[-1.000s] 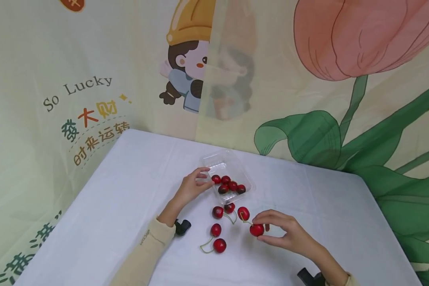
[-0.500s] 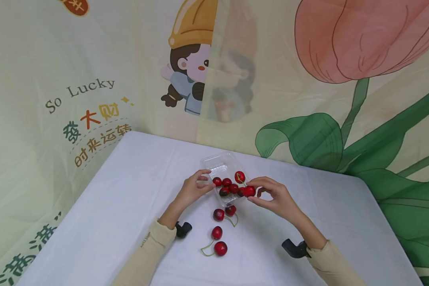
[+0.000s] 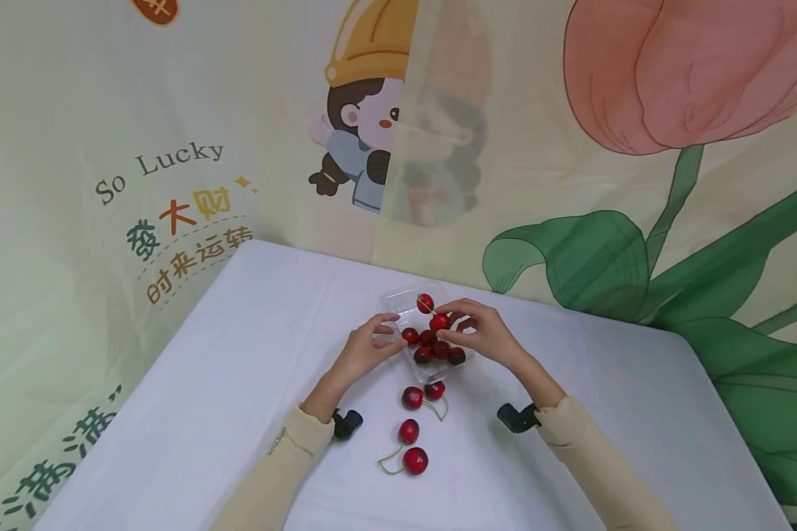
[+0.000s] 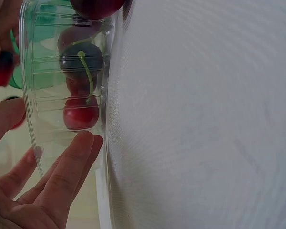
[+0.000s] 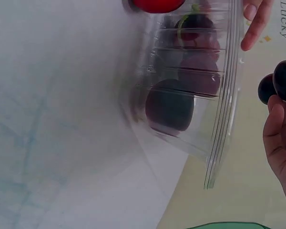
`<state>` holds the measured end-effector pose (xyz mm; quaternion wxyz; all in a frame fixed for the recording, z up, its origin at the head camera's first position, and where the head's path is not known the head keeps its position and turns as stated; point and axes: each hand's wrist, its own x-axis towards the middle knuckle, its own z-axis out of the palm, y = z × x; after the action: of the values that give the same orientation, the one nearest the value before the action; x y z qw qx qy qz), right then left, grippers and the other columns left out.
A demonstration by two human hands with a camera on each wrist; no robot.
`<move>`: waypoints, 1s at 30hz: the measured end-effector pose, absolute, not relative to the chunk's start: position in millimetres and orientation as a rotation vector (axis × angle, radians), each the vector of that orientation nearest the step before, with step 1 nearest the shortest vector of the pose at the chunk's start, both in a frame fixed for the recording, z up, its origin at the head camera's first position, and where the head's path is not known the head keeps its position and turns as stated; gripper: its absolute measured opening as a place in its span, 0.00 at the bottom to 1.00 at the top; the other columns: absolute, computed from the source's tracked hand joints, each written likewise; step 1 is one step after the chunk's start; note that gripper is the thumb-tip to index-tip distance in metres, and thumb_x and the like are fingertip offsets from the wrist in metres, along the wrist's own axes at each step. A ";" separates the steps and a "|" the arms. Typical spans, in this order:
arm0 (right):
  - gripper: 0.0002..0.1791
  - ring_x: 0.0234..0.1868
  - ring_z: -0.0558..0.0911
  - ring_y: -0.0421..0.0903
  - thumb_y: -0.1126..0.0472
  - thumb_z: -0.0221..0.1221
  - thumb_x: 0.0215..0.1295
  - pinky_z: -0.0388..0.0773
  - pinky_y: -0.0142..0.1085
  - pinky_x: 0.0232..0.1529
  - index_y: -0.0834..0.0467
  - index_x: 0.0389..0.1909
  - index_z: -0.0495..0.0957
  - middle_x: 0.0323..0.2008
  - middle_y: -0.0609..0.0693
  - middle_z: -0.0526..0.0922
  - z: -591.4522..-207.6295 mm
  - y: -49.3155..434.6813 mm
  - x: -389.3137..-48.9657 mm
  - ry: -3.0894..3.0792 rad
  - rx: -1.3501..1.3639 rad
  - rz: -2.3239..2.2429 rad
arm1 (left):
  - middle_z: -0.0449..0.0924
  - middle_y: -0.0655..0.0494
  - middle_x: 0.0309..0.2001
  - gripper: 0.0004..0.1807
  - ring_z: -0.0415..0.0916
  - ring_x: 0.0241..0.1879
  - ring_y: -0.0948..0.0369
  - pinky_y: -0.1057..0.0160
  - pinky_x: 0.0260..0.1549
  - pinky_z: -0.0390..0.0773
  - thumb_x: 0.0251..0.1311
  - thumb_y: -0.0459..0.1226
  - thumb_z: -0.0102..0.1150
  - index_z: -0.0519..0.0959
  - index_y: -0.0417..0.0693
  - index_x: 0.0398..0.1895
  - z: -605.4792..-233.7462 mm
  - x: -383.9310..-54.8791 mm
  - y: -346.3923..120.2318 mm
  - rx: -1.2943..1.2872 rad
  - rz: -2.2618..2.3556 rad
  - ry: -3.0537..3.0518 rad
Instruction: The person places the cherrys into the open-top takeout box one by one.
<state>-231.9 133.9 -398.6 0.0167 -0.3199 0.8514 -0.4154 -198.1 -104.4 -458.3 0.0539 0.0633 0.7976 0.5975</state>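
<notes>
My right hand [image 3: 485,333] pinches a red cherry [image 3: 440,322] by thumb and fingers above a clear plastic box [image 3: 393,301]. A second cherry [image 3: 425,303], joined to it by a green stem, hangs just beyond. Against the box's left side rests my left hand [image 3: 364,349], its fingers fairly straight; in the left wrist view its fingertips [image 4: 84,141] touch the ribbed outer wall. Several dark red cherries [image 3: 423,355] lie inside the box. The right wrist view shows the held pair [image 5: 283,82] above the box rim, partly cut off by the frame edge.
Two stem-joined cherries [image 3: 412,398] lie just in front of the box. Another joined pair [image 3: 415,461] lies nearer on the white tablecloth [image 3: 266,317]. A printed curtain [image 3: 292,221] hangs behind the table. Black cameras [image 3: 518,418] are worn on both wrists.
My right hand has lifted the joined cherries from the table and carried them forward and left over the box. The left hand has stayed at the box's side.
</notes>
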 end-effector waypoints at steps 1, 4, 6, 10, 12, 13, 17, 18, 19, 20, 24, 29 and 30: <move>0.22 0.42 0.82 0.54 0.67 0.69 0.56 0.84 0.44 0.43 0.65 0.53 0.79 0.46 0.59 0.83 -398.9 131.2 -235.7 2.648 -0.988 -1.271 | 0.77 0.39 0.55 0.28 0.79 0.52 0.43 0.52 0.48 0.82 0.60 0.38 0.66 0.71 0.45 0.64 -458.4 -198.2 -104.4 0.194 1.815 2.421; 0.21 0.42 0.82 0.54 0.67 0.68 0.57 0.84 0.45 0.44 0.66 0.53 0.79 0.45 0.59 0.83 -399.6 123.7 -245.1 2.654 -0.960 -1.205 | 0.77 0.39 0.55 0.28 0.79 0.52 0.43 0.52 0.48 0.82 0.60 0.38 0.66 0.71 0.46 0.64 -458.5 -198.6 -104.7 0.201 1.808 2.419; 0.20 0.41 0.82 0.54 0.68 0.68 0.58 0.84 0.46 0.44 0.67 0.52 0.79 0.44 0.59 0.83 -401.3 119.4 -250.1 2.650 -0.943 -1.176 | 0.77 0.39 0.55 0.28 0.79 0.52 0.43 0.52 0.48 0.82 0.61 0.38 0.66 0.71 0.45 0.64 -458.6 -199.0 -104.8 0.207 1.804 2.420; 0.19 0.41 0.82 0.54 0.68 0.67 0.59 0.84 0.45 0.44 0.68 0.52 0.79 0.45 0.61 0.83 -406.6 112.1 -256.6 2.634 -0.902 -1.135 | 0.77 0.38 0.55 0.28 0.80 0.51 0.43 0.52 0.47 0.82 0.61 0.38 0.66 0.71 0.45 0.64 -458.2 -199.1 -105.2 0.217 1.795 2.419; 0.19 0.41 0.82 0.54 0.68 0.66 0.59 0.83 0.45 0.45 0.67 0.52 0.79 0.46 0.61 0.83 -410.4 108.7 -258.7 2.629 -0.881 -1.113 | 0.77 0.38 0.56 0.28 0.79 0.51 0.43 0.52 0.47 0.83 0.61 0.38 0.65 0.71 0.45 0.64 -457.6 -199.0 -105.6 0.222 1.785 2.424; 0.19 0.41 0.82 0.54 0.68 0.66 0.59 0.83 0.45 0.46 0.67 0.52 0.79 0.47 0.61 0.82 -412.4 107.1 -259.5 2.630 -0.867 -1.102 | 0.77 0.38 0.56 0.28 0.79 0.51 0.43 0.52 0.47 0.83 0.61 0.38 0.65 0.71 0.45 0.64 -457.3 -198.9 -105.9 0.221 1.783 2.424; 0.19 0.42 0.82 0.53 0.68 0.66 0.60 0.83 0.44 0.46 0.66 0.52 0.79 0.47 0.60 0.82 -420.5 102.4 -262.3 2.628 -0.838 -1.078 | 0.77 0.38 0.56 0.28 0.79 0.51 0.43 0.52 0.47 0.83 0.62 0.38 0.65 0.70 0.46 0.65 -457.0 -199.2 -107.2 0.226 1.774 2.427; 0.18 0.42 0.82 0.54 0.68 0.66 0.60 0.83 0.44 0.46 0.66 0.52 0.79 0.47 0.60 0.82 -421.9 101.5 -262.9 2.625 -0.833 -1.078 | 0.77 0.38 0.55 0.28 0.79 0.51 0.43 0.52 0.47 0.83 0.62 0.38 0.65 0.70 0.46 0.64 -457.2 -199.3 -107.4 0.227 1.776 2.427; 0.18 0.42 0.82 0.54 0.68 0.66 0.60 0.83 0.44 0.46 0.66 0.52 0.79 0.47 0.61 0.82 -423.2 100.6 -263.4 2.620 -0.831 -1.080 | 0.77 0.38 0.56 0.28 0.79 0.51 0.43 0.52 0.47 0.82 0.61 0.38 0.65 0.70 0.46 0.65 -457.1 -199.4 -107.7 0.221 1.779 2.422; 0.19 0.42 0.82 0.54 0.68 0.66 0.60 0.83 0.44 0.47 0.66 0.52 0.79 0.47 0.61 0.82 -424.3 99.9 -264.0 2.616 -0.828 -1.078 | 0.77 0.38 0.55 0.28 0.79 0.51 0.43 0.52 0.47 0.82 0.61 0.38 0.65 0.70 0.46 0.64 -457.4 -199.5 -107.9 0.220 1.779 2.422; 0.19 0.43 0.81 0.54 0.68 0.65 0.61 0.83 0.42 0.46 0.65 0.54 0.79 0.50 0.60 0.82 -427.1 97.2 -266.6 2.605 -0.803 -1.052 | 0.77 0.39 0.55 0.28 0.80 0.51 0.43 0.52 0.47 0.82 0.61 0.39 0.65 0.71 0.46 0.64 -457.6 -200.0 -108.3 0.211 1.783 2.419; 0.18 0.44 0.81 0.55 0.68 0.64 0.62 0.84 0.38 0.41 0.64 0.53 0.79 0.51 0.61 0.81 -428.4 95.1 -268.5 2.590 -0.788 -1.009 | 0.77 0.40 0.55 0.28 0.80 0.51 0.44 0.52 0.48 0.82 0.61 0.38 0.65 0.71 0.46 0.64 -458.6 -200.7 -108.2 0.215 1.777 2.427; 0.17 0.44 0.81 0.55 0.69 0.64 0.62 0.84 0.38 0.40 0.65 0.53 0.79 0.50 0.61 0.80 -428.4 94.7 -268.6 2.585 -0.785 -1.009 | 0.77 0.40 0.55 0.27 0.80 0.51 0.44 0.52 0.48 0.82 0.61 0.38 0.65 0.71 0.46 0.64 -458.9 -200.8 -108.2 0.215 1.775 2.430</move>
<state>-268.6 94.7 -428.4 0.1286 -0.2699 0.8889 -0.3471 -200.8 -108.2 -458.9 0.0622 0.0711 0.8040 0.5871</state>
